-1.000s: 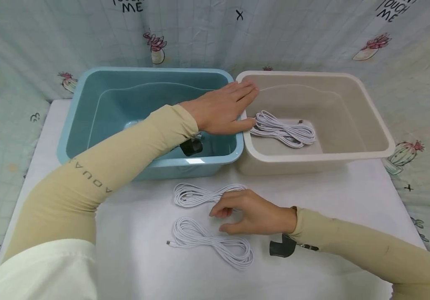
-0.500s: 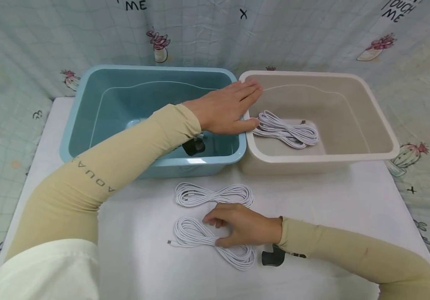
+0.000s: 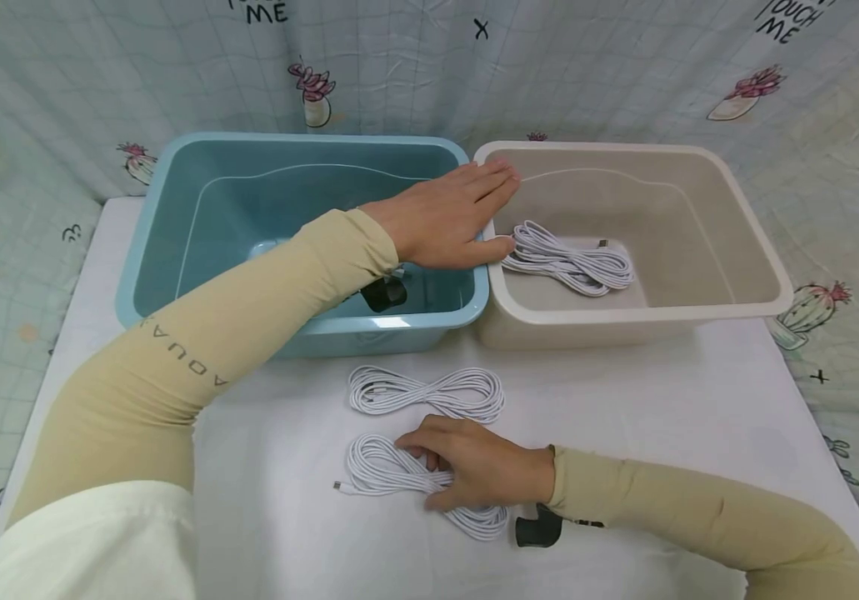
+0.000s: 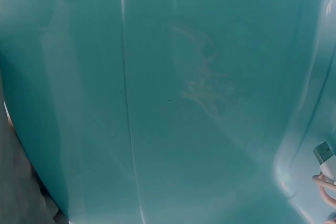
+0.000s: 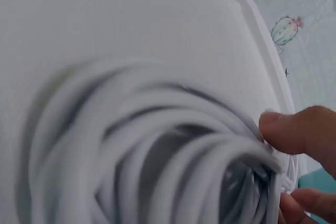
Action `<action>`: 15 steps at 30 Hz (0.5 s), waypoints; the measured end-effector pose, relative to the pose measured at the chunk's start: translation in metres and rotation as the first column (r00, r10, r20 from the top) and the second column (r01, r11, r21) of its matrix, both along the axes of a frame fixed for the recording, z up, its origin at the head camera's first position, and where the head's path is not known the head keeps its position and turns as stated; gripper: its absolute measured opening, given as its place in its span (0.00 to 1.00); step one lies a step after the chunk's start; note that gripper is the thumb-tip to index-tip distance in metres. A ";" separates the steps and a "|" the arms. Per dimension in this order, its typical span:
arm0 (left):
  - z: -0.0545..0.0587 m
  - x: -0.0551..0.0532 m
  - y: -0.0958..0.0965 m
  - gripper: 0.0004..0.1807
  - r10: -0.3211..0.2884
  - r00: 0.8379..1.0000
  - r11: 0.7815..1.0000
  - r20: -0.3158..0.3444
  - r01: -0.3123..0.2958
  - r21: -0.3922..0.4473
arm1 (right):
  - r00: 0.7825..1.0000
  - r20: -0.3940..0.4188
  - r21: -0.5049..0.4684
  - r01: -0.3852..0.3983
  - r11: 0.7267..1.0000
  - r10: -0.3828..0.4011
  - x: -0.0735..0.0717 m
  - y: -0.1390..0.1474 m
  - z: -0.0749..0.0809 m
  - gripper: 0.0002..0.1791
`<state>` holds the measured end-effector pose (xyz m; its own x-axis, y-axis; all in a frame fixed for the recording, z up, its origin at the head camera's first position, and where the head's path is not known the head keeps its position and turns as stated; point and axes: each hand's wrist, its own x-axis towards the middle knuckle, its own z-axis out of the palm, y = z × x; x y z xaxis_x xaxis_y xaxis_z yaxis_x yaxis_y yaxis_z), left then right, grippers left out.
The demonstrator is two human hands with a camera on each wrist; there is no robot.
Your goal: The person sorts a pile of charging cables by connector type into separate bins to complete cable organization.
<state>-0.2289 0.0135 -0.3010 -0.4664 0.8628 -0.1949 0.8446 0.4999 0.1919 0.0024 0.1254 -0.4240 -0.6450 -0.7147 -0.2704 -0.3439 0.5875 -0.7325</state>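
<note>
My left hand [image 3: 447,217] lies with straight fingers across the touching rims of the blue bin [image 3: 287,333] and the beige bin [image 3: 639,315]. On the white table my right hand [image 3: 477,467] holds the middle of the nearer white USB cable [image 3: 380,467], thumb on the near side and fingers curled over the far side. In the right wrist view the thumb [image 5: 294,129] meets the edge of the cable coils [image 5: 131,129]. Just beyond lies another bundled white cable [image 3: 429,392]. The left wrist view shows no hand.
A bundled white cable [image 3: 567,262] lies in the beige bin. Inside the blue bin, a USB plug [image 4: 324,153] shows in the left wrist view. A printed curtain [image 3: 399,75] stands behind the bins. Black wrist cameras hang under both wrists.
My right hand has moved toward the near side and left, from beside the farther cable onto the nearer one, its fingers coming round it. My left hand has stayed on the rims.
</note>
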 end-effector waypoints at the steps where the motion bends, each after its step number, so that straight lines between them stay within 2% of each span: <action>1: 0.000 0.000 0.000 0.46 0.001 1.000 1.000 0.000 -0.001 -0.001 | 1.000 -0.009 0.000 0.005 1.000 -0.005 0.001 -0.001 0.000 0.39; 9: 0.000 0.000 0.000 0.46 0.003 1.000 1.000 -0.002 -0.003 0.006 | 0.997 -0.078 0.010 0.010 1.000 -0.009 0.007 -0.007 0.000 0.37; 15: 0.000 0.000 0.000 0.46 -0.002 1.000 1.000 0.003 0.002 0.013 | 0.996 -0.085 0.017 0.001 1.000 0.000 0.009 -0.007 0.001 0.33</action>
<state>-0.2291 0.0134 -0.3014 -0.4640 0.8663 -0.1849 0.8451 0.4955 0.2008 0.0110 0.1179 -0.4227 -0.6666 -0.7101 -0.2269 -0.4044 0.6001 -0.6902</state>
